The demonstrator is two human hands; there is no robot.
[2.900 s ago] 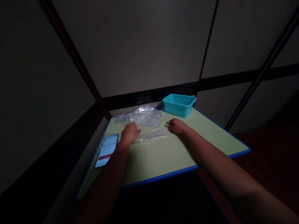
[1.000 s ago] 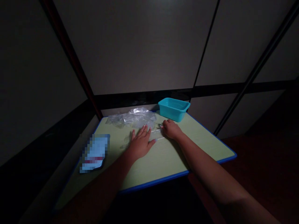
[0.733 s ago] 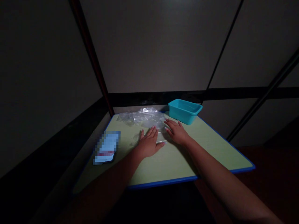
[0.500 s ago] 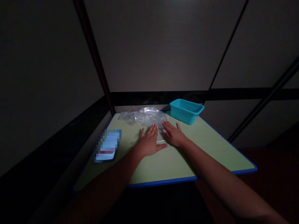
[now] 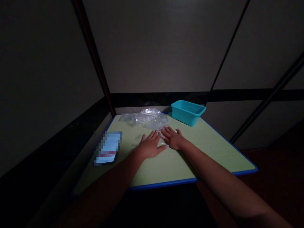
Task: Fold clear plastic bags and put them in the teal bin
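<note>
My left hand (image 5: 151, 146) lies flat on the table with its fingers stretched out, pressing on a clear plastic piece (image 5: 162, 144) that is mostly covered. Beside it, my right hand (image 5: 173, 138) is also spread flat over the same see-through piece, its fingertips close to those of the left. Just beyond the fingers lies a crumpled clear plastic bag (image 5: 147, 117). What the plastic piece is exactly, under the palms, I cannot make out.
A turquoise plastic basin (image 5: 187, 113) stands at the back right of the pale green table (image 5: 213, 155), which has a blue edge. A phone (image 5: 108, 148) with a lit, blurred screen lies at the left. Wall panels (image 5: 156, 47) rise behind the table.
My right hand has slid slightly back toward me and to the left, its fingers now nearer the left hand's. The left hand stays almost in place. The view has shifted a little.
</note>
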